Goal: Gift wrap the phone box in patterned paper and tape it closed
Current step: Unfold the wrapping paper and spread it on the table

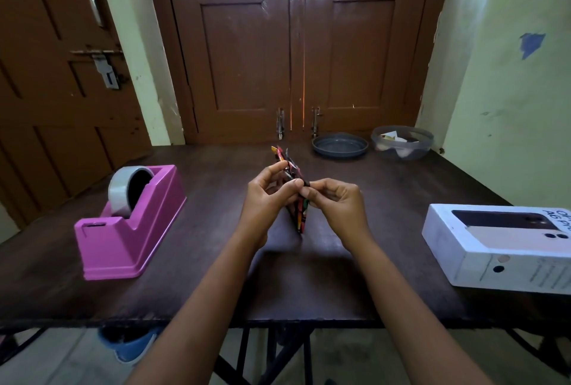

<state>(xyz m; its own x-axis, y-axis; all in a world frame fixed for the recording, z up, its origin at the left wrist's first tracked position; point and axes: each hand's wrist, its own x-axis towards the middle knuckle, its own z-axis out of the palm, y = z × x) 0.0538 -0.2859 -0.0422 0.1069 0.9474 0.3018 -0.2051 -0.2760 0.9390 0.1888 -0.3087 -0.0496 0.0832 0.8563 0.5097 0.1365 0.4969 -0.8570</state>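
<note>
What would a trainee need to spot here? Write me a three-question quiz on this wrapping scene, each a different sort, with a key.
1. True or false: the phone box is already wrapped.
2. Multiple choice: the pink tape dispenser sits A) to the person's left, B) to the right, C) inside the grey dish.
3. Short answer: what do the left hand and right hand hold between them?

Key
1. False: it lies bare on the table, to the right, apart from both hands.
2. A.
3. The folded patterned paper, held edge-on above the table, both hands pinching its top edge.
</note>
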